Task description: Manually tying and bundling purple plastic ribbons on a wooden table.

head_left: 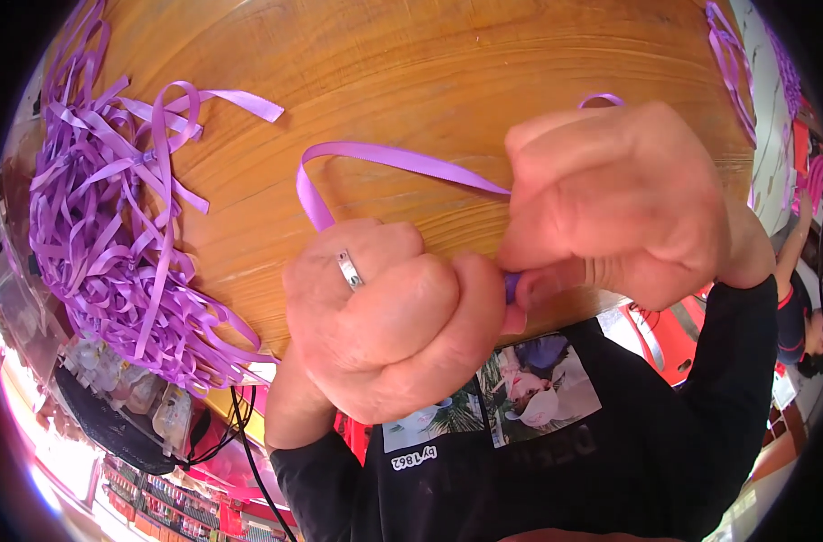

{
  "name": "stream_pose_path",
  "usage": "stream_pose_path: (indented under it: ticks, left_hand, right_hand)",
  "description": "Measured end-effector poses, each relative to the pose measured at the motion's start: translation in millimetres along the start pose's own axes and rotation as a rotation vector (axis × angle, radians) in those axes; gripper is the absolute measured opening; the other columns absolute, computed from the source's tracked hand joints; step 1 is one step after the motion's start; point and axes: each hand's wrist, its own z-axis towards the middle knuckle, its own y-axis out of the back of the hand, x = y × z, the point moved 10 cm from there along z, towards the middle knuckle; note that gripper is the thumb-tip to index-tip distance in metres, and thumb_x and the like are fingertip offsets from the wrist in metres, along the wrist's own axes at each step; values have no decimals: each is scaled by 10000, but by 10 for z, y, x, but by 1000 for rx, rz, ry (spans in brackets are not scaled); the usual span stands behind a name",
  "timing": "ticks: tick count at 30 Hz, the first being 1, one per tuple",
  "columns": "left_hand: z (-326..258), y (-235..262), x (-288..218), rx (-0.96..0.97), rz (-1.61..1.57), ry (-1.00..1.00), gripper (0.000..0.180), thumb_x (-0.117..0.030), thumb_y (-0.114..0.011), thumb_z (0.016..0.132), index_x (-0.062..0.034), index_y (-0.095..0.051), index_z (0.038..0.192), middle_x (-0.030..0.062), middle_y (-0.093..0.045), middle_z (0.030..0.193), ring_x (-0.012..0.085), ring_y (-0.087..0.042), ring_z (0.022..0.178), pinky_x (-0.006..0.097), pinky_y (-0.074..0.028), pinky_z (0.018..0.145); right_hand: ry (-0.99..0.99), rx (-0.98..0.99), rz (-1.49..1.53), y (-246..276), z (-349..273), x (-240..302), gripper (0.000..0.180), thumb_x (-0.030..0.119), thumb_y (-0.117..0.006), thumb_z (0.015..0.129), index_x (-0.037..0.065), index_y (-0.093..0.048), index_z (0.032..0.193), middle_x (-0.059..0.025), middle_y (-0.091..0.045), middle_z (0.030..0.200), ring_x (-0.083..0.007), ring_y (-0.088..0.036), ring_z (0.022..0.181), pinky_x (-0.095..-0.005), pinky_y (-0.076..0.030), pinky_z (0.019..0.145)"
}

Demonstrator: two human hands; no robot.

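A purple ribbon [389,155] arches over the wooden table between my two fists. My left hand [389,316], with a silver ring on one finger, is closed around one part of it. Close beside it, my right hand [619,203] is closed on another part, its thumb and fingers pinched together near the left fingertips. A small bit of darker purple shows between the two hands; whether it is a knot I cannot tell. A short loop of ribbon peeks out beyond the right knuckles. Most of the held ribbon is hidden inside the fingers.
A large tangled heap of purple ribbons [113,208] covers the left side of the wooden table [384,63]. A few more ribbons [729,63] hang at the far right edge. Black cables [241,425] and clear plastic bags [127,375] lie at the lower left. Another person [795,298] is at the right.
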Motion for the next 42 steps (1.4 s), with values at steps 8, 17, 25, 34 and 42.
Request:
stream_pose_path:
  ticks: [8,17,25,34,42]
  left_hand:
    - [-81,-44,-3,76,1,101,349,-231,-742,656,-18,-589,885,54,-488,643,184,-426,459,298,-296,389]
    - [-83,188,148,-194,60,185,261,-113,-717,740,-17,-574,936,60,-513,666,160,-407,465,284,-308,396]
    - [-61,270,248,-162,30,230,261,-179,-688,776,4,-583,929,85,-561,731,191,-458,568,294,-375,511]
    - [17,66,264,7,-121,263,243,-178,-617,855,37,-583,964,129,-579,793,221,-527,647,313,-415,564]
    - [-103,504,286,-396,233,357,352,-273,-492,932,53,-549,1051,134,-569,975,246,-536,848,338,-431,754]
  right_hand:
    - [-554,-23,749,-297,-208,-431,120,51,-731,707,-16,-639,744,-80,-580,632,-166,-552,556,-269,-401,497]
    - [-523,-77,776,-124,-58,-340,318,187,-768,700,-33,-651,897,-69,-621,733,-110,-582,676,-225,-420,571]
    - [-33,-140,-120,163,77,2,492,240,-762,663,-24,-616,1052,-104,-630,855,-204,-603,719,-287,-465,620]
    - [311,-202,-467,131,30,408,308,89,-712,690,9,-653,981,-71,-611,851,-190,-574,689,-280,-419,568]
    - [-120,-408,-156,731,-483,221,180,80,-675,792,28,-641,961,-55,-632,860,-140,-605,741,-264,-463,608]
